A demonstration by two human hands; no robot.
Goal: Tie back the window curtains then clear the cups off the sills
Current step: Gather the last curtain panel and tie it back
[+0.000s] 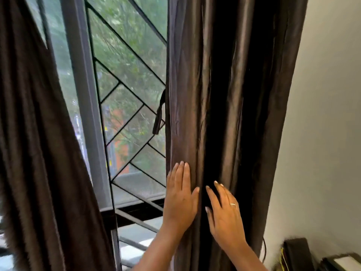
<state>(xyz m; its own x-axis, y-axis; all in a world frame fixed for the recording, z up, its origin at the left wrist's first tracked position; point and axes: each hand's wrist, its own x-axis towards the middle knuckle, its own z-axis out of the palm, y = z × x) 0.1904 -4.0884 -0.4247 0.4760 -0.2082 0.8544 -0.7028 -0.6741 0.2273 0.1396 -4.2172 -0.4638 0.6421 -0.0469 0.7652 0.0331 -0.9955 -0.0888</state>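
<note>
Head view: left hand [180, 198] and right hand [224, 216] press released fingers [182, 173] flat on the upright curtain [224, 94]; a dark strap [159, 114] hangs above-left of them, nearer the left.

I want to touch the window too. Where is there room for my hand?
The open gap between the left curtain and the right curtain is free, up to the window grille. It is crowded low on the right curtain, where the left hand and right hand rest.
</note>
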